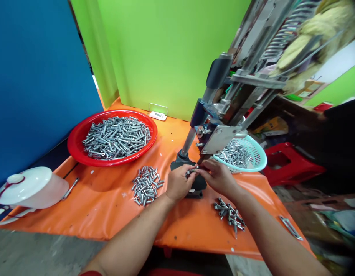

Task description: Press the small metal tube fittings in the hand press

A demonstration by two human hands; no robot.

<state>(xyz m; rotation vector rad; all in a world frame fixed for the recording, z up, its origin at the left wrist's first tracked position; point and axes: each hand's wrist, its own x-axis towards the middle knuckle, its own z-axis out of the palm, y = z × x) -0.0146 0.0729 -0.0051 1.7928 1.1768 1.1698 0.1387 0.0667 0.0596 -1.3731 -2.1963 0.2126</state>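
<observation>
My left hand [179, 183] and my right hand [217, 177] meet at the base of a hand press [216, 130] on the orange table [108, 207]. Both are closed in a pinch around a small metal part [191, 172] held between the fingertips, just under the press head. A loose pile of small metal parts [146, 184] lies left of my left hand. A smaller pile of metal parts [229, 215] lies under my right forearm.
A red bowl [79, 134] heaped with metal parts stands at the back left. A teal basket [258, 155] of parts sits behind the press. A white lidded cup [30, 189] is at the left edge, a red stool [292, 165] beyond the table on the right.
</observation>
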